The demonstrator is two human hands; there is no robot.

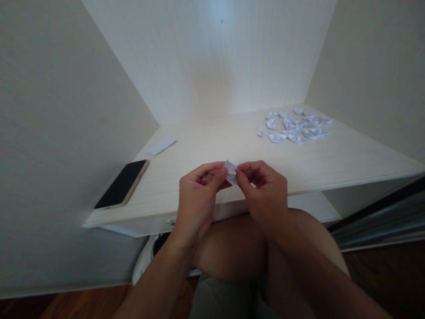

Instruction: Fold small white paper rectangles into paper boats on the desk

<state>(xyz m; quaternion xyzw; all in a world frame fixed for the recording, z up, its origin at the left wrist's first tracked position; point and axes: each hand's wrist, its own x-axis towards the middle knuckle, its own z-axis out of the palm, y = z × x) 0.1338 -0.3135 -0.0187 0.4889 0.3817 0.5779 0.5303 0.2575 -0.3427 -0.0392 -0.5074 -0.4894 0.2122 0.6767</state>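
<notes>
Between my two hands is a small folded piece of white paper (230, 172), held just above the desk's front edge. My left hand (202, 188) pinches its left side between thumb and fingers. On the other side, my right hand (264, 186) grips the paper's right edge with thumb and forefinger. The fingers cover part of the paper, so its full shape is hidden. Several small folded white paper pieces (292, 126) lie grouped at the back right of the desk. A flat white paper strip (161, 146) rests at the back left.
A phone with a dark screen (122, 184) lies near the left edge of the pale desk (206, 141). Panels enclose the desk at the left, back and right. Beneath the front edge are a drawer handle (171, 221) and my legs.
</notes>
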